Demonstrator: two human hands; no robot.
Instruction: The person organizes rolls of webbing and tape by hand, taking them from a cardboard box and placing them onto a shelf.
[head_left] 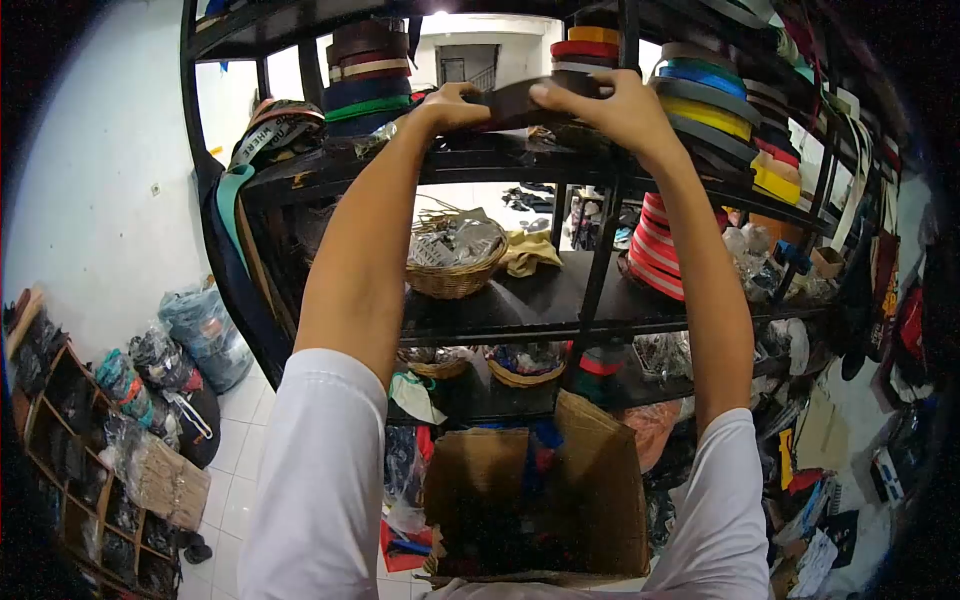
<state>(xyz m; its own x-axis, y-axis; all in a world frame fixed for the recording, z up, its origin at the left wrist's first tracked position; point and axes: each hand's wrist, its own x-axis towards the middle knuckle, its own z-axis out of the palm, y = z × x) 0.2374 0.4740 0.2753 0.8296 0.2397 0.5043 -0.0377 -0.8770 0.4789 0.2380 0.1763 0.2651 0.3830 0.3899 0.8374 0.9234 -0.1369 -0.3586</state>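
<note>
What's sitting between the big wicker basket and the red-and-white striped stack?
In the head view, a crumpled tan cloth, then bare black shelf and a black upright post.

"What did the dark roll (515, 103) look like?"
"Blackish brown and band-like, its curved side smooth, though slightly blurred."
"And where was it?"
"Between the left hand (455, 108) and the right hand (603, 108), tilted a little, at the upper shelf (465, 158). I couldn't tell whether it touched the shelf."
</note>
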